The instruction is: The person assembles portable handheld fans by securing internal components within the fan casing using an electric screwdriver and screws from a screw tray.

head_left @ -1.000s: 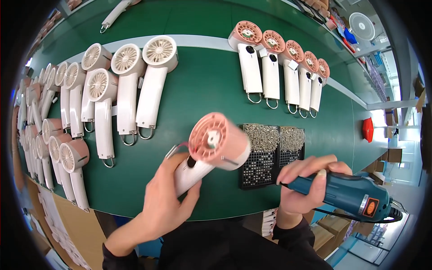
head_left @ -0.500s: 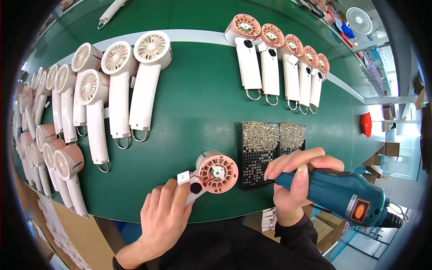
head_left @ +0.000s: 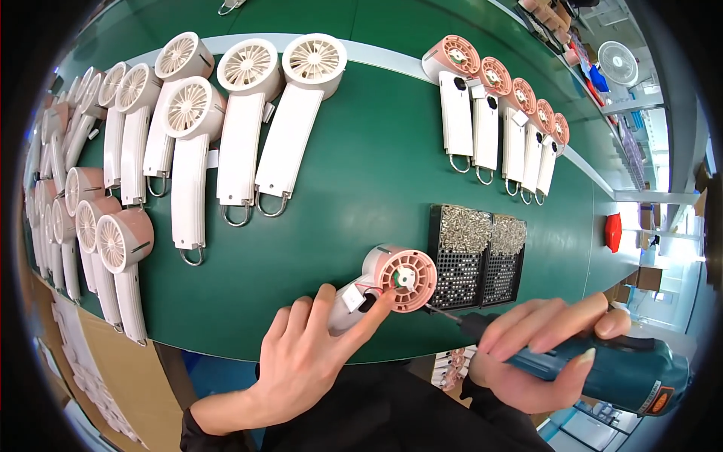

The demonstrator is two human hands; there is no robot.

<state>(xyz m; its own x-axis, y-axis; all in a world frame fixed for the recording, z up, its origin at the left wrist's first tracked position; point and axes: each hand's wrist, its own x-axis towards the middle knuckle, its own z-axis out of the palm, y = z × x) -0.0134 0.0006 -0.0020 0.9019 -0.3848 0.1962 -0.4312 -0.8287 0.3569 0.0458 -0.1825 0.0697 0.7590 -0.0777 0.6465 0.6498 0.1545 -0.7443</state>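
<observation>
An opened handheld fan (head_left: 426, 280) with a pink head and white handle lies face up near the bench's front edge. Its inner hub and red wires show. My left hand (head_left: 301, 361) is wrapped over the handle, its index finger stretched to the pink ring. A small white square piece (head_left: 352, 298) sits by the fingers, next to the wires. In my right hand (head_left: 538, 350) is a teal electric screwdriver (head_left: 633, 369), lying nearly level. The thin bit points left, its tip close to the ring's lower right edge; I cannot tell if they touch.
Two black screw trays (head_left: 434, 252) filled with small silver screws stand just right of the fan head. Several closed white fans (head_left: 197, 181) crowd the left side. A row of opened pink-headed fans (head_left: 456, 113) lies at the back right. Farther right is a red object (head_left: 613, 233).
The screwdriver's bit has come down beside the fan's ring. My left index finger has stretched onto the ring. The fans and trays sit farther right in the picture.
</observation>
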